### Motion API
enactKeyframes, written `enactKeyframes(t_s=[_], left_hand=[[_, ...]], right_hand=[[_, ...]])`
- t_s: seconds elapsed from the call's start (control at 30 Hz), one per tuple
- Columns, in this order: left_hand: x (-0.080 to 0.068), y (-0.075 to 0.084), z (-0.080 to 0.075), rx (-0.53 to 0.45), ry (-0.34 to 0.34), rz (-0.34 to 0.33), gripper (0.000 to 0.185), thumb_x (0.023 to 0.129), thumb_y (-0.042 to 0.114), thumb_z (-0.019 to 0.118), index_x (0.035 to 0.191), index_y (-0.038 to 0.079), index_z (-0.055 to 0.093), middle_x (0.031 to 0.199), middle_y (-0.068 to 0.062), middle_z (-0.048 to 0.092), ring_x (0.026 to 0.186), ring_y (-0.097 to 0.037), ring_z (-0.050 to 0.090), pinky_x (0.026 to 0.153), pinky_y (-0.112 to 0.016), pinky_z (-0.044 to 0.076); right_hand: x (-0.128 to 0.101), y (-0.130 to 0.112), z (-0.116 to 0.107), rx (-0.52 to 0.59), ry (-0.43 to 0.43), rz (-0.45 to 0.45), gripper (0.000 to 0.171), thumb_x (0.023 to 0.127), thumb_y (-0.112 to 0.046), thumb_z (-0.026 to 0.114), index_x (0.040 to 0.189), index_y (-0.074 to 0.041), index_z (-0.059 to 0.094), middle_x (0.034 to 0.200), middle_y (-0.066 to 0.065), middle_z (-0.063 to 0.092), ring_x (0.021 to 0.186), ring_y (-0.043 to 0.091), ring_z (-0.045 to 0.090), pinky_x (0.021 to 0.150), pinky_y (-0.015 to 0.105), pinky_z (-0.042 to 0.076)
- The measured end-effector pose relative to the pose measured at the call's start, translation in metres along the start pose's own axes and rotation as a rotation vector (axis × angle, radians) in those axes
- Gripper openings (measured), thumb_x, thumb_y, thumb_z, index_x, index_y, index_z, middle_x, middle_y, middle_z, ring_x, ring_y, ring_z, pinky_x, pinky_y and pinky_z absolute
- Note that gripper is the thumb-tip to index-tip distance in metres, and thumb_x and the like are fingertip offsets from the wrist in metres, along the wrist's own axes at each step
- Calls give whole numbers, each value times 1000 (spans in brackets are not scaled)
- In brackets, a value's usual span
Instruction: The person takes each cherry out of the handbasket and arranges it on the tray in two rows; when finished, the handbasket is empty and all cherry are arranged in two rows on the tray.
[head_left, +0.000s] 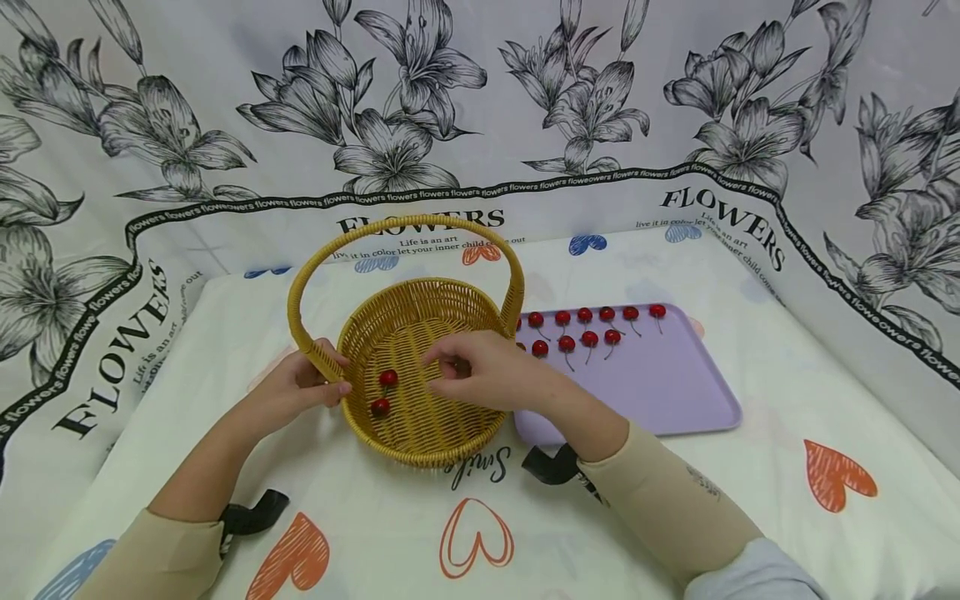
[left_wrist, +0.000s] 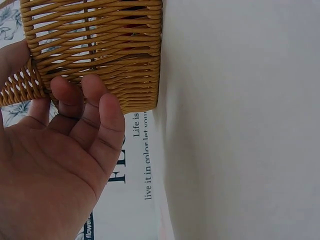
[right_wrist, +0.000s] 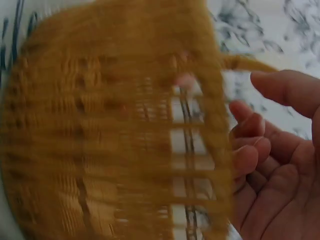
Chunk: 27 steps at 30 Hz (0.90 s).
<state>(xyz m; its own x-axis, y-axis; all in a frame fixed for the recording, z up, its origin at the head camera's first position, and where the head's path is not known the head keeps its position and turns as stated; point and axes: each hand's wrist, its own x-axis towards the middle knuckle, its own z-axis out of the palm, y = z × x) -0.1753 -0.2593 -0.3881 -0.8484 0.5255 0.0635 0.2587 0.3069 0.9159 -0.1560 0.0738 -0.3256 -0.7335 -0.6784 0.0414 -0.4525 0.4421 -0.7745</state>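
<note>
A round yellow wicker basket [head_left: 423, 457] with a tall arched handle stands in the middle of the bed-like white cloth. My left hand [head_left: 296, 387] grips it where the handle meets the left rim; its thumb and fingers are around that spot, as the left wrist view also shows. Inside, two red cherries [head_left: 380, 407] lie on the left part of the woven bottom. My right hand [head_left: 491, 368] hovers over the basket's right side with fingers loosely bent, thumb and forefinger apart, and nothing between them. In the right wrist view the basket wall [right_wrist: 115, 125] is blurred and covers part of that hand.
A purple tray [head_left: 652, 387] lies to the right, partly behind the basket and right forearm. Several cherries with stems [head_left: 567, 342] sit in two rows along its far side. Flower-printed cloth [head_left: 405, 100] hangs behind, and the basket handle [head_left: 408, 221] arches above the rim.
</note>
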Motion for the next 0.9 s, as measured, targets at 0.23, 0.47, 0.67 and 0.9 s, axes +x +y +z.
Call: enactKeyframes(t_s=[0.23,0.47,0.67,0.9], left_hand=[[-1,2,0,11,13,-3,25,97,0,68,115,-6,52,96,-12,67,74,-22,64,65,-34,56],[-2,-1,0,-4,9,10,27,97,-1,67,115,-10,49,94,-9,67,73,-20,63,64,-34,55],[-1,-3,0,-22,-1,26,25,96,-4,66,114,-9,49,94,-7,66,73,-19,62,64,-34,55],[-1,1,0,-8,8,18,23,96,-3,66,113,-7,51,93,-5,64,73,-19,61,64,-34,54]], right_hand=[[32,-19,47,-331,-155,35,36,100,-26,68,132,-10,68,90,-4,66,79,8,58,72,23,47],[57,-22,84,-701,-307,95,46,105,-26,60,149,-15,52,127,4,67,120,16,61,98,30,49],[62,-15,92,-736,-240,39,15,103,-21,64,115,-18,72,97,-3,71,92,10,65,81,24,51],[52,-14,74,-574,-188,49,5,102,-23,67,104,-18,68,88,-8,65,79,8,58,70,22,46]])
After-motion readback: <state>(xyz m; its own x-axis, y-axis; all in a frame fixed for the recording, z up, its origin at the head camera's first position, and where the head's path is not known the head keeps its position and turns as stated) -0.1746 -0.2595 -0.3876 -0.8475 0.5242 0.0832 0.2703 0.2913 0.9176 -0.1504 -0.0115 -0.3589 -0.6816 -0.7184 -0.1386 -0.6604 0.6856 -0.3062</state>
